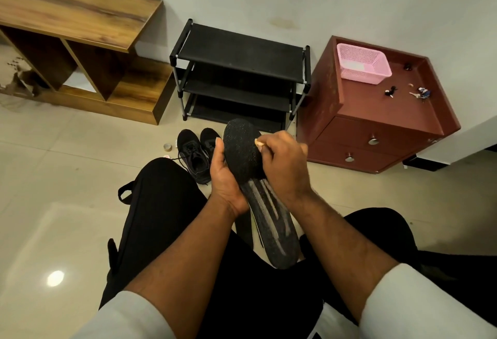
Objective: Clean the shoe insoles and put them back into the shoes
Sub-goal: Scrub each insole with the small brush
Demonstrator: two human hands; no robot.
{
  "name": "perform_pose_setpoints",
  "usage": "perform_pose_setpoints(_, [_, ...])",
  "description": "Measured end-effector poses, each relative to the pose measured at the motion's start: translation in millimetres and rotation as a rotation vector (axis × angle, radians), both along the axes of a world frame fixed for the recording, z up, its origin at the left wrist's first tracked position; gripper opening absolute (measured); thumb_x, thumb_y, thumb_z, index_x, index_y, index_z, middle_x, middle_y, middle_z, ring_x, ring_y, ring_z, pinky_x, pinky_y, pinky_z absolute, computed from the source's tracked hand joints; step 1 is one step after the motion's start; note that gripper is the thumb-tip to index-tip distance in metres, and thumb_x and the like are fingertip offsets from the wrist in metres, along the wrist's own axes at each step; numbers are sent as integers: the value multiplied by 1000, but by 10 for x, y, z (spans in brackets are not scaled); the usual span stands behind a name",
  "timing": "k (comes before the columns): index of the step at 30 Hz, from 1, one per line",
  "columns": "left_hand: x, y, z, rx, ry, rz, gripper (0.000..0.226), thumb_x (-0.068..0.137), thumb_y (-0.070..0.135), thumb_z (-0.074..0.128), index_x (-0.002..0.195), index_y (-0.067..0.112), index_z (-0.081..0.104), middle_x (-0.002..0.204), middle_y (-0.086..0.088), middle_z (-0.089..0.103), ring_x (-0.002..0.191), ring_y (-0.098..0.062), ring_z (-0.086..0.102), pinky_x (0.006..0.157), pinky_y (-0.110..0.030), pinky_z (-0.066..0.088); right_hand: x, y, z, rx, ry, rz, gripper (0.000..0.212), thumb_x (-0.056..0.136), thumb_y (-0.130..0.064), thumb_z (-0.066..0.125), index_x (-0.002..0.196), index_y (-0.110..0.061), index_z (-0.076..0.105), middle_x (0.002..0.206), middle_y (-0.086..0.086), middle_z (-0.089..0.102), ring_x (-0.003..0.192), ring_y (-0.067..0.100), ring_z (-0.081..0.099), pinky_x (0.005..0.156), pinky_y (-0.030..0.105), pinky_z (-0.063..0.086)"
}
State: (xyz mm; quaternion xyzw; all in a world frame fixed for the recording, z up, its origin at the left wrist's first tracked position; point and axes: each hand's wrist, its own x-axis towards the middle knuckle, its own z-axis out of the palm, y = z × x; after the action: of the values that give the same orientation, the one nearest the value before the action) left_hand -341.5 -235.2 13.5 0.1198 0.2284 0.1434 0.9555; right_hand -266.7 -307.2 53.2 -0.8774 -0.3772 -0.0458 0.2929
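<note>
A black insole (pixel 243 150) with pale streaks on its heel half is held up over my lap. My left hand (pixel 224 182) grips its left edge near the middle, thumb up along the side. My right hand (pixel 285 164) is curled around a small pale tool (pixel 259 143), and the tool's tip touches the insole's toe part. What kind of tool it is stays hidden inside the fist. A second dark insole (pixel 245 227) lies partly hidden beneath my forearms. Two black shoes (pixel 196 151) stand on the floor just beyond my knee.
A black shoe rack (pixel 239 51) stands against the wall ahead. A red-brown drawer cabinet (pixel 376 112) with a pink basket (pixel 363 63) and small items is at right. A wooden shelf unit (pixel 80 16) is at left. A small round tin (pixel 167 147) lies by the shoes.
</note>
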Motion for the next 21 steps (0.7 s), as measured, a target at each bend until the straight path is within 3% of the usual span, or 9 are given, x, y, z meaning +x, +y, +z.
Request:
perform_pose_setpoints(3, [-15, 27, -30, 9, 10, 6, 78, 89, 72, 38, 121, 8, 69, 121, -15, 66, 115, -28, 63, 104, -43, 45, -179, 62, -24, 30, 64, 102, 18, 87, -12, 62, 101, -18, 71, 96, -2, 67, 90, 14, 60, 83, 38, 44])
perform_pose_setpoints(7, [-33, 45, -65, 19, -1, 3, 78, 88, 73, 37, 105, 8, 77, 114, -13, 70, 109, -27, 67, 103, -41, 45, -305, 52, -9, -19, 12, 253, 18, 88, -15, 60, 101, -20, 71, 95, -3, 67, 90, 14, 60, 84, 40, 43])
perform_pose_setpoints(11, [-9, 26, -15, -1, -11, 8, 78, 85, 73, 40, 119, 9, 68, 120, -18, 66, 110, -32, 64, 99, -46, 47, 31, -17, -6, -67, -26, 130, 18, 90, -15, 59, 103, -21, 70, 98, -3, 65, 93, 16, 57, 81, 33, 33])
perform_pose_setpoints(14, [4, 20, 13, 2, -7, 2, 79, 87, 72, 36, 110, 7, 74, 116, -20, 68, 103, -33, 67, 93, -46, 51, 156, -26, -19, -28, 60, 21, 21, 88, -12, 60, 104, -20, 71, 98, -4, 64, 94, 15, 58, 82, 34, 37])
perform_pose_setpoints(17, [1, 35, -16, 4, 17, 10, 77, 83, 72, 43, 114, 8, 72, 118, -17, 67, 109, -31, 64, 103, -46, 45, 37, 19, -46, -4, 64, 104, 19, 86, -11, 63, 101, -18, 72, 96, -2, 66, 90, 15, 60, 83, 45, 48])
perform_pose_setpoints(21, [2, 56, -96, 9, 44, 28, 77, 83, 73, 44, 114, 8, 73, 123, -14, 65, 122, -30, 58, 114, -45, 36, -227, 34, -49, -30, 33, 293, 20, 85, -7, 62, 100, -17, 72, 92, 1, 66, 85, 18, 60, 80, 46, 48])
